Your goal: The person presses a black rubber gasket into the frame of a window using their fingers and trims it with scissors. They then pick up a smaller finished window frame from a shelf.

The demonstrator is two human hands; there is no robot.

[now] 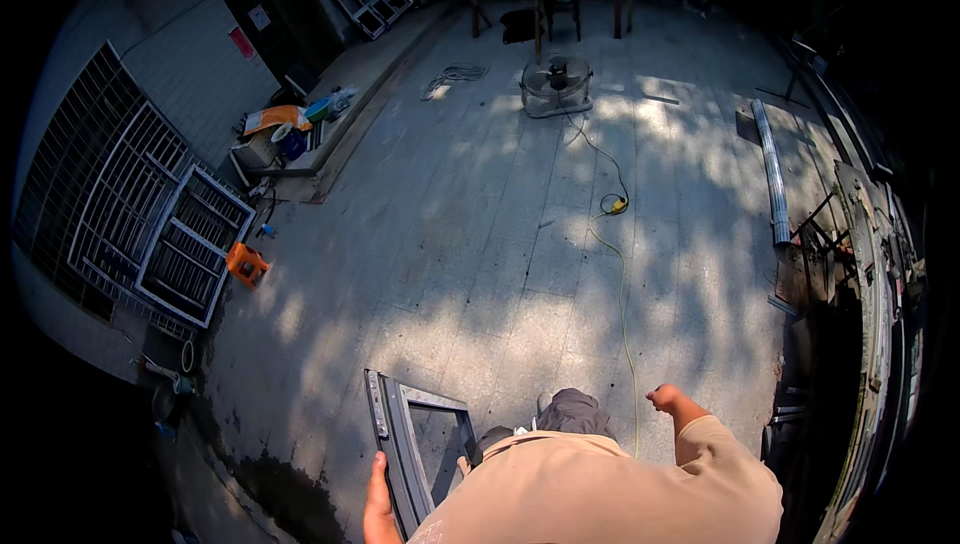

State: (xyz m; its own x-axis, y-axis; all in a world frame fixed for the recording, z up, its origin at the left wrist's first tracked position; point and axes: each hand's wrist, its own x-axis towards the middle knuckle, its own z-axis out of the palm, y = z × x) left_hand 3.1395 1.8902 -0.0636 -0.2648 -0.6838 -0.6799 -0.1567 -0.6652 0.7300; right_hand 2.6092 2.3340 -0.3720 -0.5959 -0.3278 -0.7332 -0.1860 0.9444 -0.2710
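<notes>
At my left side is a grey metal window frame (388, 444), tilted upright, with an inner rectangular opening. My left hand (377, 504) is wrapped against its outer edge, the fingers partly hidden behind it. Away from my body on the other side, my right hand (664, 398) hangs over the paved floor with its fingers curled in. Nothing shows sticking out of it. A thin yellow-green cable (624, 314) runs along the floor near that hand.
Ahead stands a round floor fan (556, 84), its cord joining a yellow connector (617, 206). An orange plastic stool (246, 265) and metal grilles (185, 244) are by the left wall. Long metal profiles (770, 174) lie along the right edge. Tables (540, 4) stand at the far end.
</notes>
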